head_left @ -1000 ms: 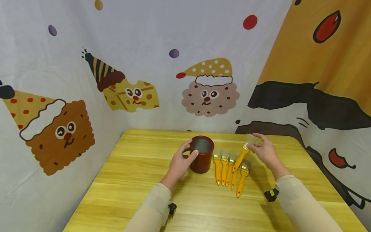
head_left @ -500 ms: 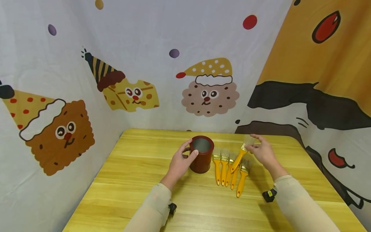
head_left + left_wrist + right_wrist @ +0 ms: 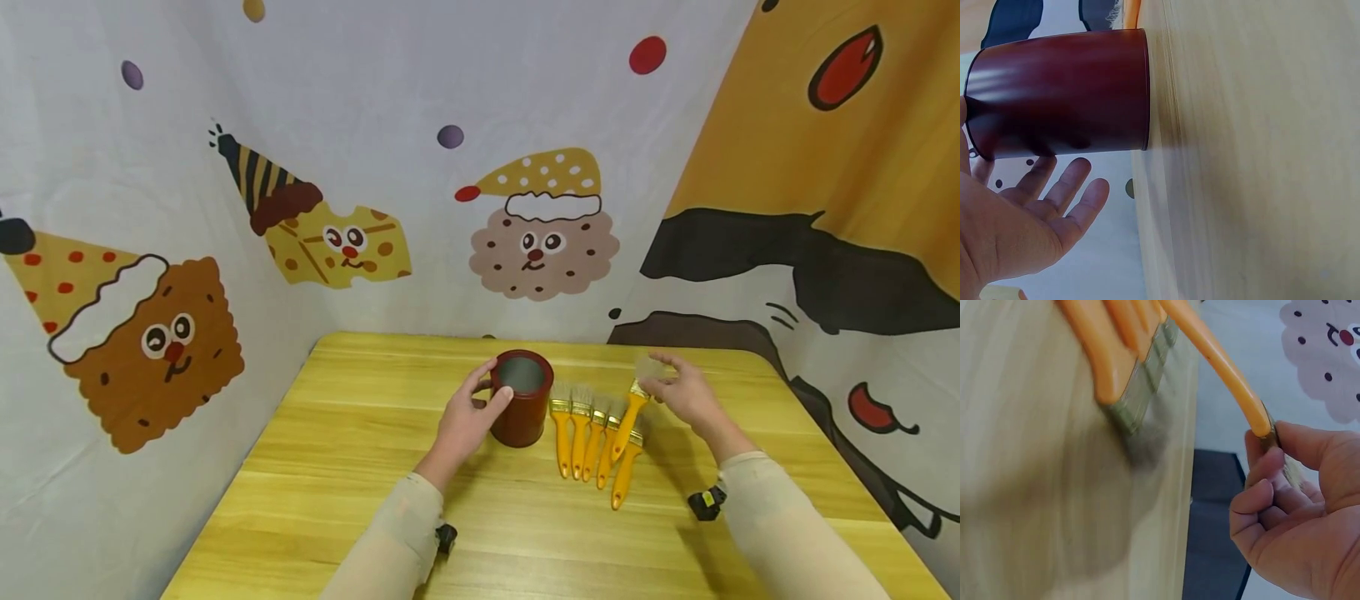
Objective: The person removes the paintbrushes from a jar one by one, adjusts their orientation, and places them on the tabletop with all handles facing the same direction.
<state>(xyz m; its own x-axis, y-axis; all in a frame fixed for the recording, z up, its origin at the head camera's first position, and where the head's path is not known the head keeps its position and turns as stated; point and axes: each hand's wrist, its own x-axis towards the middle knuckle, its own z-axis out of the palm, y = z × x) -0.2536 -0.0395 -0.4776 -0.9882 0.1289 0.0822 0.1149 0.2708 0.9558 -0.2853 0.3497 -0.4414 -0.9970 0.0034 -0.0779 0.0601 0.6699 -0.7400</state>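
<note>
In the head view a dark red can (image 3: 520, 417) stands upright on the table, its top open and its inside grey. My left hand (image 3: 467, 421) holds it near the rim, thumb on the near side and fingers round the left; the left wrist view shows the can's smooth wall (image 3: 1060, 94) above the lower fingers. My right hand (image 3: 686, 396) pinches a paintbrush (image 3: 632, 417) at its metal band, bristles up and yellow-orange handle slanting down. Under that handle several matching paintbrushes (image 3: 579, 433) lie fanned out, bristles away from me, right of the can.
The wooden table (image 3: 360, 467) has its far edge close to a white cloth backdrop (image 3: 375, 100) printed with cartoon food. Small black cameras (image 3: 707, 502) are strapped at both wrists.
My right hand shifted slightly left, then back right with the paintbrush. Its handle end now sits lower and further right, over the rightmost lying brushes. The left hand and can stay put.
</note>
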